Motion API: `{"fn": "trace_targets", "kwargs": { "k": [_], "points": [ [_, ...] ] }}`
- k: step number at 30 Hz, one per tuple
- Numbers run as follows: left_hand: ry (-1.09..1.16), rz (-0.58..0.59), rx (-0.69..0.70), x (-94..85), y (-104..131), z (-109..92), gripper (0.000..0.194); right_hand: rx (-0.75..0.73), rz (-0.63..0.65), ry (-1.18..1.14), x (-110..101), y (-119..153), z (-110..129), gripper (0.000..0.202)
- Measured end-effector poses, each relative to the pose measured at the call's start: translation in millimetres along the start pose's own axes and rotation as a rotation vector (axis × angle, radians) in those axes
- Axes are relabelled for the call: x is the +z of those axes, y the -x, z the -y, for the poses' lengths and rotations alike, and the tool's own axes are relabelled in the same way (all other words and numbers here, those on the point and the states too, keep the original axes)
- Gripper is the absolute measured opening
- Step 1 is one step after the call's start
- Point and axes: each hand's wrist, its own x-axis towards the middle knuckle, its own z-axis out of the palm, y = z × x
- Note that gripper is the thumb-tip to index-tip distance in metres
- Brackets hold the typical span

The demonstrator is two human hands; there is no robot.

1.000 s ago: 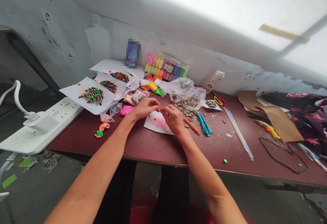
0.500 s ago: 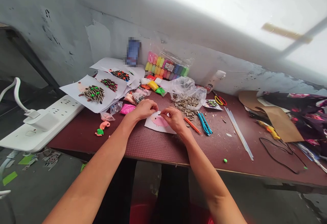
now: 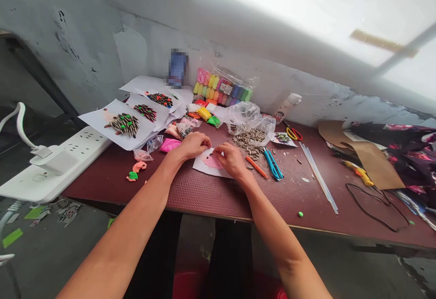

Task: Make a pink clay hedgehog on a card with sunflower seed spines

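Both hands have sunk from a raised, pinched-together pose a second ago down onto the white paper (image 3: 206,166) at the frame's centre, and we see them settled there now. Our left hand (image 3: 192,146) is curled with its fingertips pressing the paper's upper left edge, likely to pin the sheet so it cannot slide on the maroon table (image 3: 190,194). Our right hand (image 3: 230,159) pinches something small and dark against the pink clay shape (image 3: 211,160) on that sheet; it looks like a sunflower seed, though it is too tiny for us to be sure. The seed pile (image 3: 248,139) lies just right of the hands and spills from a clear plastic bag (image 3: 248,116), close enough to feed the work.

Toward the upper left, finished hedgehog sheets (image 3: 125,124) lie stacked, and a pack of coloured clay (image 3: 221,91) leans against the wall behind. An orange pencil (image 3: 257,167) and a blue cutter (image 3: 272,165) sit just right of our right wrist, crowding that side. A white power strip (image 3: 54,162) fills the left edge
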Motion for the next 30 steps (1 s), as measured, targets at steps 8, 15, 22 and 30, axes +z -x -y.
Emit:
{"fn": "trace_targets", "kwargs": {
  "k": [8, 15, 22, 30],
  "points": [
    [-0.012, -0.003, -0.012, -0.1, 0, -2, 0.024, 0.007, 0.003, 0.019, 0, 0, 2, 0.013],
    [-0.014, -0.007, -0.017, -0.5, 0, -4, 0.023, -0.011, 0.016, 0.038, 0, -1, 5, 0.014],
    [-0.049, -0.005, -0.017, 0.8, -1, -3, 0.025, -0.077, 0.032, 0.020, 0, -4, 6, 0.019],
    [-0.052, 0.002, -0.020, 0.0, -1, -3, 0.026, -0.099, 0.054, 0.064, -1, -3, 11, 0.023]
  ]
}}
